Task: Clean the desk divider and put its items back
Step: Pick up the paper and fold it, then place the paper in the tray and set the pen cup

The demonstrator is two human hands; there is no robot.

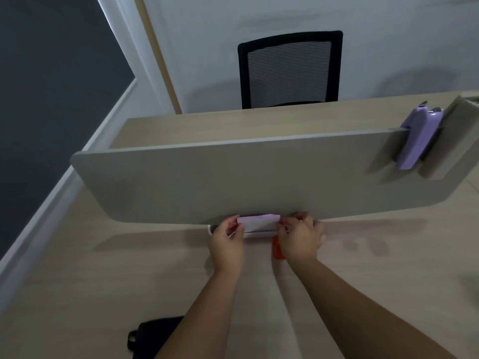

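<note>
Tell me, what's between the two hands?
A pale purple pad of notes, pinched at each end by the left hand and right hand, seen in the head view.

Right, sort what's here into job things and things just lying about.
Job: grey desk divider panel; lilac stapler clipped on its top edge; pale lilac paper pad, held by left hand and right hand.
Lying about: black mesh office chair; black object at desk's near edge.

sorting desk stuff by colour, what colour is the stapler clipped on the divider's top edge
Light purple, or lilac: the plastic stapler sits on the grey desk divider, clearest in the head view.
</note>
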